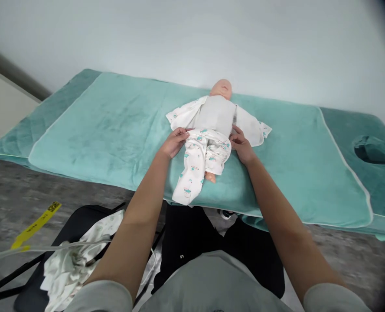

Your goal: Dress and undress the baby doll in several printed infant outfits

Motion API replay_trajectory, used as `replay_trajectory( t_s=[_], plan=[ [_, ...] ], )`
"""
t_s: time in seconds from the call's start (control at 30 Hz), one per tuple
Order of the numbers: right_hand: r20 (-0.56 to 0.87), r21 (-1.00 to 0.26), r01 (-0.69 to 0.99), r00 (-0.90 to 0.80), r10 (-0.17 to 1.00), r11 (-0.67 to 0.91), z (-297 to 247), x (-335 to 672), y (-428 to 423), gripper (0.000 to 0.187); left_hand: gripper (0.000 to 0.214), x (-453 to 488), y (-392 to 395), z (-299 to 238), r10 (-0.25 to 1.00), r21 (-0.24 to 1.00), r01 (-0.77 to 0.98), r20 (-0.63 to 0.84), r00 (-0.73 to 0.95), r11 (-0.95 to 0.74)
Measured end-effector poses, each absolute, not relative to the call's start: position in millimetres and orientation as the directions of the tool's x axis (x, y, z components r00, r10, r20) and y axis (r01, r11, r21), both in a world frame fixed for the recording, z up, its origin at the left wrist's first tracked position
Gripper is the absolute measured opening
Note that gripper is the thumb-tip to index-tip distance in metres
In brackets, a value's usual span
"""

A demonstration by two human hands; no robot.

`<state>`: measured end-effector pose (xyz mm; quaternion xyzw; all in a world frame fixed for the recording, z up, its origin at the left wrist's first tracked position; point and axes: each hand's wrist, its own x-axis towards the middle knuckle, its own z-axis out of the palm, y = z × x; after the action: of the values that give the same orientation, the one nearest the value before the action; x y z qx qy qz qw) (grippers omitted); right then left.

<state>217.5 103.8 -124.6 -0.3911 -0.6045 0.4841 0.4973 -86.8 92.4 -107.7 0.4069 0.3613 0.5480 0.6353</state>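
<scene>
A baby doll (pixel 222 88) lies on its back on a turquoise padded cover, head toward the wall. An open white printed baby shirt (pixel 249 123) spreads out to both sides under its arms and trunk. White baby pants (pixel 194 167) with a small green print cover its hips and legs; one foot (pixel 210 177) shows below the shorter-looking leg, while the other pant leg hangs flat past it. My left hand (pixel 176 142) pinches the pants' waistband at one side. At the other side of the waist, my right hand (pixel 240 145) has its fingers closed at the waistband edge.
The turquoise bed (pixel 98 125) runs along a white wall, with a face hole (pixel 373 150) at its right end. Below left, a black chair (pixel 82 216) carries crumpled printed cloth (pixel 72 268). A pale cable (pixel 49 248) with a yellow tag (pixel 36 225) crosses there.
</scene>
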Motion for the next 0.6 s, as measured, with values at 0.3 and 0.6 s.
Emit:
replay_trajectory(
  t_s=[0.3, 0.6],
  plan=[
    [0.166, -0.985, 0.020, -0.174, 0.971, 0.172, -126.1, 216.3, 107.8, 0.040, 0.034, -90.9, 89.8, -101.5, 0.978, 0.919, -0.385, 0.002, 0.209, 0.081],
    [0.148, -0.976, 0.114, -0.273, 0.951, 0.185, -121.7, 221.8, 114.3, 0.042, 0.032, -85.7, 86.3, -101.7, 0.986, 0.958, -0.285, 0.032, 0.162, 0.016]
  ],
)
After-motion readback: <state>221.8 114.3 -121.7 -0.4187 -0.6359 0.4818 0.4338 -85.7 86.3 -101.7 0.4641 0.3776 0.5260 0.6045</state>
